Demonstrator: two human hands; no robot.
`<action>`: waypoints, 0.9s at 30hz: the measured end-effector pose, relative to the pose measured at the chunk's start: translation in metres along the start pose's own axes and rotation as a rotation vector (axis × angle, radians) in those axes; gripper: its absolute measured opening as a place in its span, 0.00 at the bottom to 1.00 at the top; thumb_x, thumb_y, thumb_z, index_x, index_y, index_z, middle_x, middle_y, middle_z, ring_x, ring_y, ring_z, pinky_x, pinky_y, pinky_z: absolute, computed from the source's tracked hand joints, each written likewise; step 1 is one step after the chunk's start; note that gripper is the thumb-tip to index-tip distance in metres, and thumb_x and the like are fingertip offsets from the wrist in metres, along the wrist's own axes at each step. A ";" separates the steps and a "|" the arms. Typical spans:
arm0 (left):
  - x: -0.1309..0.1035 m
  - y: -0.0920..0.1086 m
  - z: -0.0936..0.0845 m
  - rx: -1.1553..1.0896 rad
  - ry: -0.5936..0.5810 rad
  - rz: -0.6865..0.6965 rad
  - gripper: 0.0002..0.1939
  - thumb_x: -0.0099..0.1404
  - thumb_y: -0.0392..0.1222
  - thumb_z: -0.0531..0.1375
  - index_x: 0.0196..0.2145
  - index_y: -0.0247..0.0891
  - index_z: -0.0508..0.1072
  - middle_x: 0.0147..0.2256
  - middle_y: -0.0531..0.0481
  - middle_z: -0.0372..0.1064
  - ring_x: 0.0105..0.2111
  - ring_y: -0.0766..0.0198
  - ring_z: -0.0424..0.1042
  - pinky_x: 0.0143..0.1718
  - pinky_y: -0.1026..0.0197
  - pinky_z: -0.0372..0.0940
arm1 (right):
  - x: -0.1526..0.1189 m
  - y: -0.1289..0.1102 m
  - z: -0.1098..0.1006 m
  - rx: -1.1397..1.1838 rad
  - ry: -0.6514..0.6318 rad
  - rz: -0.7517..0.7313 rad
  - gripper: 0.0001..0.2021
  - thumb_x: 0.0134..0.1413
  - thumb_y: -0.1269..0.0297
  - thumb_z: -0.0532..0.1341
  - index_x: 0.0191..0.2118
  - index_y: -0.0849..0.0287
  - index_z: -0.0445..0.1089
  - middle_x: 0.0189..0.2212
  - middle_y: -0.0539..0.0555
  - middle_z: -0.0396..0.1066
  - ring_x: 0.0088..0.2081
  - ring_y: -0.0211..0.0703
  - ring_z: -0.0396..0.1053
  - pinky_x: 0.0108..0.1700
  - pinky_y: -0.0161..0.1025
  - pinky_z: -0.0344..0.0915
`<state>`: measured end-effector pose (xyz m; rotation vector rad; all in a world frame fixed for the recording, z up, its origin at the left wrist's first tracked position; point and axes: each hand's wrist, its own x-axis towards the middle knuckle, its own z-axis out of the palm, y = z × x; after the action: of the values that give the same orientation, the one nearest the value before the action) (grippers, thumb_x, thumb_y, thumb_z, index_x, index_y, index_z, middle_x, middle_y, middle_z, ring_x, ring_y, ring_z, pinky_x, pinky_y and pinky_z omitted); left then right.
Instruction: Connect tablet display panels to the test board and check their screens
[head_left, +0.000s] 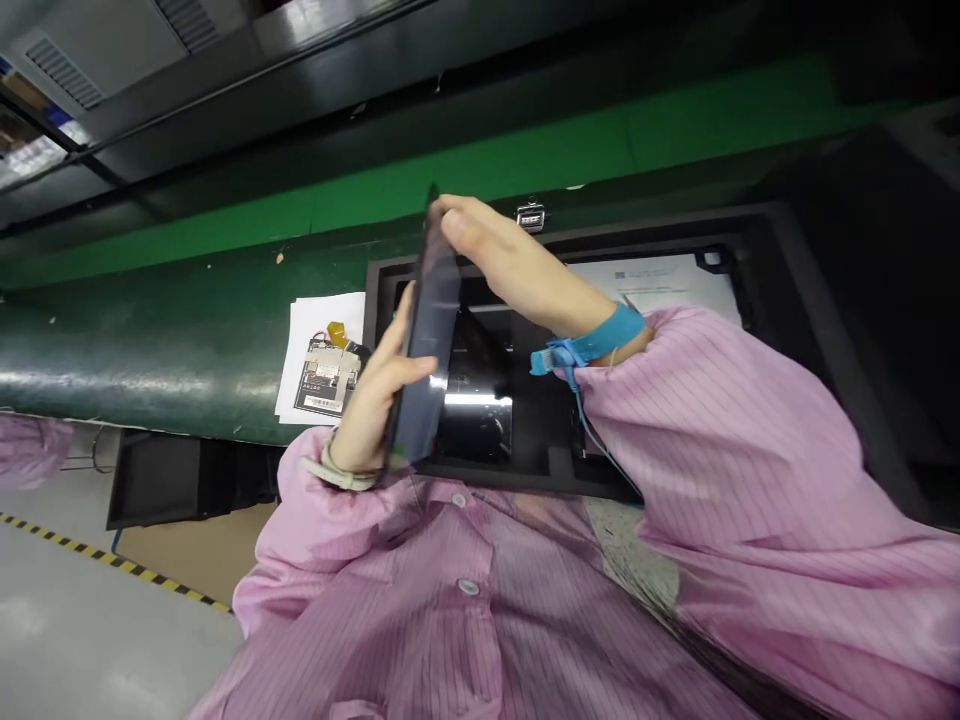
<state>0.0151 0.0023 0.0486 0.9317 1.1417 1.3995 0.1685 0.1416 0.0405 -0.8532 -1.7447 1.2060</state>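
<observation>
A dark flat panel (pixel 429 350), blurred by motion, is held up on edge above a black tray (pixel 551 475). My left hand (pixel 381 385) grips its lower left side, with the thumb across the near face. At the panel's top edge, my right hand (pixel 499 255) holds on with its fingertips. Under the panel, a glossy black screen (pixel 480 385) lies in the tray, reflecting a bright light. A blue strap (pixel 611 335) with a cord circles my right wrist.
Left of the tray, a battery-like part (pixel 324 375) with orange tape lies on white paper (pixel 300 325), on a green table (pixel 150 340). A small metal connector (pixel 530 217) sits behind the tray. Printed sheets (pixel 667 280) lie in the tray's right part.
</observation>
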 end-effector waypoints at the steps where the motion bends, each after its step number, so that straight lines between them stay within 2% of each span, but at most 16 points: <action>1: 0.003 -0.001 0.008 -0.042 -0.082 -0.040 0.25 0.61 0.38 0.63 0.56 0.50 0.77 0.56 0.58 0.75 0.64 0.47 0.69 0.63 0.41 0.69 | 0.000 -0.003 0.000 0.008 0.012 0.013 0.24 0.65 0.35 0.53 0.51 0.48 0.70 0.52 0.51 0.73 0.60 0.50 0.68 0.68 0.53 0.62; 3: 0.008 -0.004 0.020 -0.084 -0.206 -0.076 0.26 0.62 0.38 0.63 0.58 0.52 0.75 0.62 0.61 0.70 0.69 0.48 0.61 0.67 0.41 0.63 | -0.001 -0.009 -0.002 0.005 0.050 0.052 0.23 0.66 0.36 0.53 0.44 0.50 0.70 0.46 0.51 0.74 0.57 0.49 0.70 0.66 0.53 0.65; 7: 0.010 -0.007 0.031 -0.111 -0.289 -0.068 0.24 0.66 0.40 0.63 0.59 0.53 0.73 0.66 0.62 0.64 0.74 0.50 0.50 0.73 0.41 0.52 | -0.003 -0.011 -0.003 0.034 0.094 0.105 0.13 0.64 0.47 0.62 0.39 0.50 0.67 0.43 0.52 0.73 0.52 0.49 0.71 0.62 0.51 0.68; 9: 0.005 -0.005 0.031 -0.123 -0.312 -0.076 0.23 0.68 0.43 0.62 0.60 0.53 0.72 0.66 0.61 0.64 0.74 0.52 0.48 0.73 0.43 0.51 | -0.003 -0.009 -0.002 0.048 0.107 0.120 0.11 0.64 0.51 0.64 0.37 0.50 0.65 0.42 0.52 0.73 0.51 0.48 0.71 0.62 0.50 0.67; 11: -0.005 -0.002 0.025 -0.129 -0.298 -0.058 0.21 0.70 0.46 0.59 0.60 0.50 0.73 0.65 0.57 0.66 0.73 0.54 0.52 0.73 0.46 0.52 | -0.002 -0.008 -0.001 0.041 0.118 0.137 0.10 0.65 0.52 0.63 0.37 0.49 0.65 0.42 0.52 0.73 0.51 0.48 0.71 0.62 0.50 0.66; 13: -0.019 -0.003 0.008 -0.056 -0.192 0.064 0.19 0.73 0.48 0.56 0.57 0.46 0.75 0.62 0.50 0.69 0.67 0.53 0.64 0.69 0.48 0.59 | -0.003 -0.011 0.000 0.027 0.129 0.157 0.08 0.66 0.56 0.62 0.37 0.51 0.64 0.41 0.53 0.73 0.51 0.48 0.71 0.61 0.50 0.65; 15: -0.034 -0.010 -0.021 0.183 0.054 0.312 0.15 0.74 0.47 0.55 0.51 0.43 0.78 0.55 0.46 0.74 0.55 0.55 0.75 0.60 0.49 0.67 | -0.003 -0.015 0.001 0.025 0.141 0.185 0.06 0.66 0.62 0.62 0.37 0.53 0.64 0.41 0.53 0.73 0.51 0.47 0.71 0.61 0.50 0.65; 16: -0.040 -0.015 -0.039 0.381 0.232 0.449 0.13 0.74 0.44 0.55 0.48 0.43 0.78 0.49 0.46 0.75 0.49 0.57 0.76 0.55 0.51 0.70 | -0.004 -0.017 0.001 0.028 0.148 0.199 0.06 0.66 0.64 0.62 0.37 0.54 0.64 0.40 0.53 0.72 0.50 0.46 0.72 0.60 0.50 0.64; 17: -0.045 -0.022 -0.057 0.622 0.408 0.537 0.11 0.73 0.42 0.56 0.46 0.42 0.78 0.45 0.46 0.74 0.47 0.57 0.75 0.54 0.52 0.69 | -0.004 -0.019 0.001 0.032 0.153 0.210 0.05 0.66 0.66 0.62 0.37 0.55 0.64 0.40 0.52 0.72 0.49 0.44 0.72 0.60 0.50 0.64; 18: -0.049 -0.030 -0.074 0.877 0.489 0.543 0.10 0.73 0.40 0.56 0.44 0.40 0.78 0.43 0.44 0.73 0.48 0.55 0.73 0.55 0.50 0.68 | -0.005 -0.020 0.001 0.039 0.158 0.213 0.05 0.66 0.68 0.61 0.37 0.55 0.64 0.40 0.52 0.72 0.49 0.43 0.72 0.60 0.49 0.64; 20: -0.053 -0.046 -0.104 1.264 0.410 0.467 0.13 0.72 0.38 0.54 0.47 0.37 0.77 0.46 0.39 0.71 0.50 0.52 0.71 0.55 0.48 0.67 | -0.005 -0.020 0.001 0.048 0.165 0.212 0.06 0.66 0.69 0.61 0.37 0.55 0.64 0.39 0.51 0.72 0.48 0.41 0.72 0.59 0.47 0.65; 22: -0.053 -0.060 -0.122 1.466 0.250 0.382 0.17 0.72 0.36 0.52 0.52 0.36 0.76 0.50 0.36 0.69 0.50 0.51 0.70 0.54 0.47 0.67 | -0.005 -0.018 0.001 0.057 0.168 0.203 0.05 0.66 0.69 0.62 0.37 0.55 0.65 0.38 0.50 0.71 0.47 0.40 0.72 0.57 0.46 0.66; 24: -0.052 -0.070 -0.129 1.560 0.167 0.344 0.20 0.72 0.35 0.50 0.56 0.38 0.76 0.52 0.35 0.67 0.50 0.50 0.70 0.53 0.46 0.67 | -0.004 -0.016 0.001 0.063 0.170 0.195 0.05 0.66 0.69 0.62 0.38 0.55 0.65 0.38 0.50 0.71 0.46 0.40 0.72 0.55 0.44 0.67; 27: -0.052 -0.077 -0.128 1.644 0.146 0.316 0.23 0.71 0.34 0.50 0.57 0.42 0.76 0.55 0.35 0.67 0.50 0.48 0.69 0.52 0.44 0.66 | -0.004 -0.014 0.000 0.064 0.168 0.195 0.04 0.66 0.69 0.61 0.38 0.56 0.66 0.38 0.50 0.72 0.46 0.39 0.72 0.55 0.44 0.66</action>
<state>-0.0818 -0.0689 -0.0541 2.1772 2.3452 0.4584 0.1693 0.1336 0.0529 -1.0745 -1.5078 1.2699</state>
